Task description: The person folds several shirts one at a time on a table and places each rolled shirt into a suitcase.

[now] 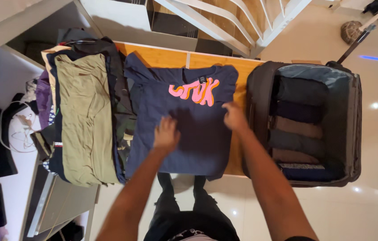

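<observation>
Lying flat on wood table (162, 57): navy tee (189, 143) w/ pink-orange print, both hands (167, 134) (234, 117) open, apart on it.

A pile of folded clothes (86, 116) lies left; an open suitcase (352, 129) with rolled garments (298, 120) stands right

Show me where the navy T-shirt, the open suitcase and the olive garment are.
navy T-shirt (198, 143): head view, plain lower front.
open suitcase (355, 116): head view, right side wall.
olive garment (84, 116): head view, middle of top layer.
</observation>
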